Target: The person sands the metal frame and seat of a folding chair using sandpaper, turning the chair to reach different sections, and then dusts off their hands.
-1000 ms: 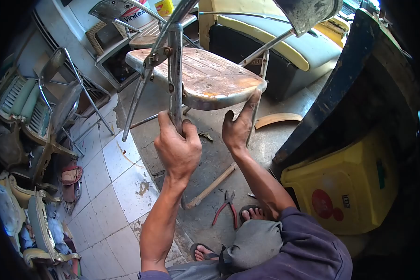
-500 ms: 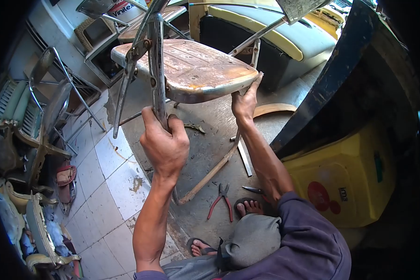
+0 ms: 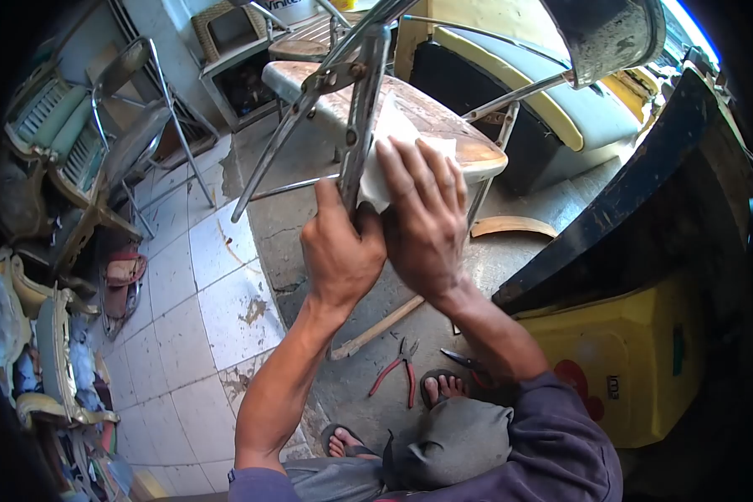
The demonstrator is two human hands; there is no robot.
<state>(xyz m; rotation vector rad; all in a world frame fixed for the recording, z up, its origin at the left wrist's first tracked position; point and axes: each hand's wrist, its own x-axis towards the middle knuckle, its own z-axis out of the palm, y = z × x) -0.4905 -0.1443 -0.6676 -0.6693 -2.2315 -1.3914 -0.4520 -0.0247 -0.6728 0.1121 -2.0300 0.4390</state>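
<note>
A metal folding chair point(image 3: 366, 125) with a worn, rust-stained seat point(image 3: 443, 121) is tilted up in front of me. My left hand point(image 3: 343, 238) is closed around the lower end of one tubular leg, with the thumb against the tube. My right hand point(image 3: 427, 222) is beside it, its long fingers laid over a white sheet point(image 3: 396, 125) against the leg and the seat's near edge. The right thumb is hidden, and I cannot tell whether the sheet is cloth or paper.
Red-handled pliers point(image 3: 396, 372) and another dark tool point(image 3: 463, 360) lie on the floor by my feet. A yellow container point(image 3: 619, 360) stands at right, below a dark panel point(image 3: 611, 184). More chairs point(image 3: 138, 125) and carved furniture parts point(image 3: 67, 368) crowd the left.
My right hand has left the seat's right corner and come in beside my left hand. A white sheet now shows under its fingers. The chair sits further right in view.
</note>
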